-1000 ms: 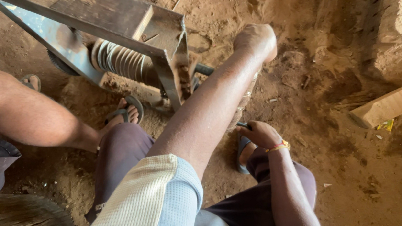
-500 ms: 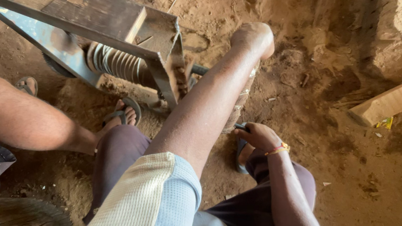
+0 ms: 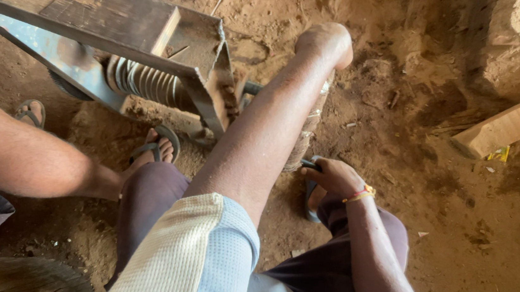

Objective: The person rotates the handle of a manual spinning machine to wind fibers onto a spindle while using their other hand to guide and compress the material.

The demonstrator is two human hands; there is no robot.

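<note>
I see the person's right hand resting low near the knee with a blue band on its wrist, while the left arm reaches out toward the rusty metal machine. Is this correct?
Not quite. In the head view the band on the right hand's wrist is orange and yellow, not blue. The rest holds: that hand rests low near the knee, and the left hand reaches out toward the rusty metal machine.

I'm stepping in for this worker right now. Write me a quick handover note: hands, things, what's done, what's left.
Left hand: fist closed over the top of the upright wrapped post.
Right hand: closed on a dark handle low beside the post.
Metal frame with a coiled spring stands on the dirt floor, left of the post.
Done: both grips are on. Left: not visible from here.
</note>
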